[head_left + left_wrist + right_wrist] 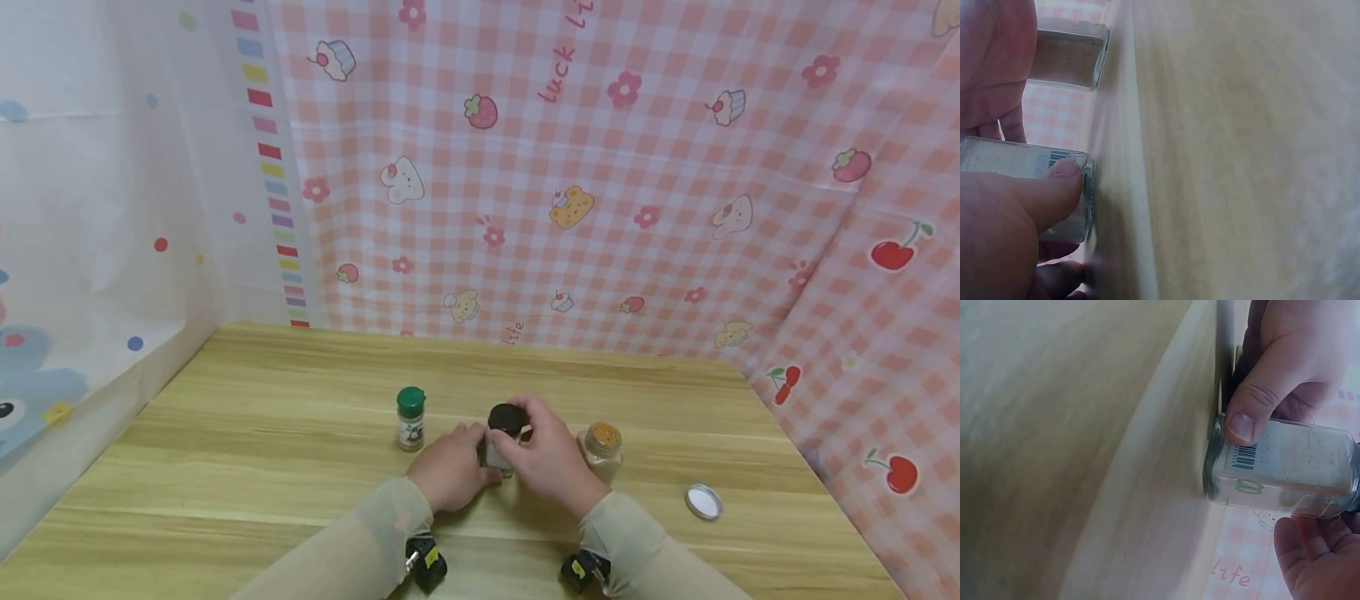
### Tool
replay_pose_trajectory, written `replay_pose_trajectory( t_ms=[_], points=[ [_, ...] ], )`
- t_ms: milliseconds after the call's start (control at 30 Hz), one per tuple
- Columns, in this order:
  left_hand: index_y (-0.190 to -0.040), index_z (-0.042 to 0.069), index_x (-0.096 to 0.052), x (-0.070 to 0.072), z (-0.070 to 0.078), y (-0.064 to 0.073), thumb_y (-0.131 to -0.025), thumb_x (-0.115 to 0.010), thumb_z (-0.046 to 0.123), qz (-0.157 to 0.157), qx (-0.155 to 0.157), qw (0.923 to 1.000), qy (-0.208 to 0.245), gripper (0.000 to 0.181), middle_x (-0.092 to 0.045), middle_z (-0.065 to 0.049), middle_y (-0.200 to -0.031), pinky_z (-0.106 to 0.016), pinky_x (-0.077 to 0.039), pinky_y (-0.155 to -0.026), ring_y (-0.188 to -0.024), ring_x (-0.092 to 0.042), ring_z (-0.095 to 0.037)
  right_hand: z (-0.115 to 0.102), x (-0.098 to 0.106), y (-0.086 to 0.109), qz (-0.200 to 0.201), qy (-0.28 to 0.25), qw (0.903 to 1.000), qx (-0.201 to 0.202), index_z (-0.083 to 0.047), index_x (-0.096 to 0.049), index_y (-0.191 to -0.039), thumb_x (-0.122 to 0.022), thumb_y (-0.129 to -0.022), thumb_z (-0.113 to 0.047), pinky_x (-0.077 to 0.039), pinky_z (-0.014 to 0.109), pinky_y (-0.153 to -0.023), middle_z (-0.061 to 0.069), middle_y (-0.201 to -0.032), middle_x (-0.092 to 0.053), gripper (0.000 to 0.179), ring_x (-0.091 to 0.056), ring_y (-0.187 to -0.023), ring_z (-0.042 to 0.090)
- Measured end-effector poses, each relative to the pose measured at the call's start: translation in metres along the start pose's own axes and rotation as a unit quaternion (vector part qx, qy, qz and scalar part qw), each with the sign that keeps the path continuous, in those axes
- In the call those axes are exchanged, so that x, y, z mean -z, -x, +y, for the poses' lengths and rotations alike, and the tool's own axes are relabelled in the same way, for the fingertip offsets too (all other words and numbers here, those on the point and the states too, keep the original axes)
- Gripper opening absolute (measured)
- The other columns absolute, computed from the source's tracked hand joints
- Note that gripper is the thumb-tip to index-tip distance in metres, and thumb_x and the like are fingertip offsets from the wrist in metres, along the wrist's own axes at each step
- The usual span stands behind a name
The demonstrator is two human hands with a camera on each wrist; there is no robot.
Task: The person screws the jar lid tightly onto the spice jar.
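A square glass spice jar (1297,465) with a barcode label stands on the table between the two hands. My left hand (452,468) grips it low down, the thumb pressed over the label near its base in both wrist views. On top is a black lid (506,419), which my right hand (551,454) holds between thumb and fingers. The right wrist view has the right fingertips (1313,537) at the lid end, the lid itself mostly out of frame.
Left of the hands stands a green-capped spice bottle (411,421). An uncapped glass jar (602,446) with orange-brown powder at its mouth is close beside the right hand. Farther right a silver-rimmed lid (703,502) lies on the wooden table (300,392). Patterned cloth (517,167) hangs behind.
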State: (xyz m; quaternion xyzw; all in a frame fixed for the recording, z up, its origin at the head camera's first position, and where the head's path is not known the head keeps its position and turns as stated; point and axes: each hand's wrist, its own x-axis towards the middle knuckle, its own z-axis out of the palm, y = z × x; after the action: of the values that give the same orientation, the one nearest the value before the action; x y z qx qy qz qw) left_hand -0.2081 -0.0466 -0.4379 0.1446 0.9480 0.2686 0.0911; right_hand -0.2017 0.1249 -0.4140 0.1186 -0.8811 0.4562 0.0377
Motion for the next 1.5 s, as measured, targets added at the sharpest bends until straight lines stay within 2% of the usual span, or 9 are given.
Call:
replay_pose_trajectory(
  t_ms=[100,167,367,600,767,900,1067,1233,1500],
  points=[
    [-0.141,0.012,-0.058,-0.0001,0.0001,-0.0001,-0.094,-0.077,0.043,-0.001,0.002,1.0,-0.001,0.06,-0.056,-0.019,-0.154,-0.059,-0.043,-0.119,-0.147,-0.049,-0.042,-0.0004,0.0004,0.0003,-0.004,-0.009,1.0,0.002,-0.009,-0.056,-0.14,-0.074,-0.098,-0.022,-0.056,0.044,-0.098,0.011,-0.127,-0.069,0.048,-0.065,-0.111,0.021],
    [-0.14,0.012,-0.058,-0.0001,0.0002,-0.0001,-0.094,-0.077,0.043,-0.001,0.002,1.0,-0.003,0.059,-0.057,-0.02,-0.154,-0.059,-0.044,-0.118,-0.146,-0.05,-0.042,0.0,0.0006,0.0005,-0.006,-0.007,0.9999,0.004,-0.009,-0.055,-0.143,-0.071,-0.099,-0.021,-0.057,0.043,-0.097,0.011,-0.128,-0.069,0.049,-0.065,-0.11,0.021],
    [-0.135,0.011,-0.059,0.0003,0.0007,0.0003,-0.094,-0.078,0.043,0.004,-0.003,0.9999,-0.009,0.055,-0.063,-0.019,-0.146,-0.057,-0.051,-0.11,-0.133,-0.062,-0.042,0.0015,0.0012,0.0006,-0.007,-0.001,0.9998,0.019,-0.009,-0.061,-0.136,-0.068,-0.1,-0.017,-0.056,0.035,-0.089,0.009,-0.124,-0.071,0.038,-0.065,-0.1,0.02],
    [-0.132,0.012,-0.061,-0.0002,0.0005,0.0001,-0.094,-0.078,0.043,0.01,-0.009,0.9998,-0.012,0.052,-0.065,-0.018,-0.143,-0.056,-0.054,-0.106,-0.127,-0.065,-0.042,0.0013,0.0014,0.0008,-0.007,-0.001,0.9999,0.013,-0.012,-0.061,-0.128,-0.073,-0.098,-0.019,-0.056,0.039,-0.092,0.006,-0.118,-0.071,0.033,-0.065,-0.102,0.019],
    [-0.132,0.013,-0.061,-0.0002,0.0004,-0.0002,-0.094,-0.078,0.043,0.009,-0.01,0.9998,-0.013,0.052,-0.066,-0.017,-0.141,-0.054,-0.055,-0.103,-0.124,-0.067,-0.04,0.0024,0.0011,0.0008,-0.005,-0.012,0.9998,0.016,-0.008,-0.059,-0.133,-0.074,-0.098,-0.019,-0.057,0.043,-0.097,0.009,-0.122,-0.07,0.04,-0.065,-0.11,0.02],
    [-0.13,0.013,-0.061,0.0001,0.0007,0.0,-0.094,-0.078,0.043,0.009,-0.011,0.9998,-0.015,0.05,-0.068,-0.017,-0.136,-0.052,-0.057,-0.098,-0.117,-0.069,-0.038,0.003,0.0011,0.0012,-0.005,-0.007,0.9997,0.022,-0.006,-0.058,-0.138,-0.073,-0.098,-0.019,-0.057,0.042,-0.095,0.011,-0.126,-0.07,0.044,-0.066,-0.109,0.021],
    [-0.13,0.013,-0.061,0.0002,0.001,0.0011,-0.094,-0.078,0.043,0.008,-0.011,0.9998,-0.011,0.05,-0.066,-0.018,-0.14,-0.054,-0.055,-0.104,-0.125,-0.067,-0.041,0.0023,0.0013,0.0015,-0.007,0.001,0.9997,0.025,-0.01,-0.063,-0.131,-0.073,-0.098,-0.018,-0.057,0.041,-0.093,0.006,-0.122,-0.072,0.035,-0.065,-0.103,0.019],
    [-0.136,0.012,-0.06,-0.0008,0.0006,0.0014,-0.094,-0.077,0.044,0.005,-0.006,0.9999,-0.01,0.055,-0.061,-0.02,-0.149,-0.058,-0.05,-0.112,-0.137,-0.059,-0.044,0.0001,0.0017,0.0021,-0.008,0.002,0.9999,0.01,-0.013,-0.062,-0.129,-0.075,-0.098,-0.022,-0.056,0.041,-0.094,0.006,-0.12,-0.071,0.035,-0.065,-0.104,0.018],
    [-0.138,0.013,-0.059,-0.0009,0.0013,0.0005,-0.094,-0.077,0.045,0.007,-0.003,0.9999,-0.013,0.058,-0.059,-0.023,-0.15,-0.059,-0.049,-0.112,-0.136,-0.058,-0.047,-0.0023,0.0031,0.0021,-0.007,0.007,0.9999,0.001,-0.013,-0.061,-0.128,-0.077,-0.097,-0.023,-0.057,0.044,-0.096,0.007,-0.119,-0.071,0.036,-0.066,-0.104,0.02]
  ],
)
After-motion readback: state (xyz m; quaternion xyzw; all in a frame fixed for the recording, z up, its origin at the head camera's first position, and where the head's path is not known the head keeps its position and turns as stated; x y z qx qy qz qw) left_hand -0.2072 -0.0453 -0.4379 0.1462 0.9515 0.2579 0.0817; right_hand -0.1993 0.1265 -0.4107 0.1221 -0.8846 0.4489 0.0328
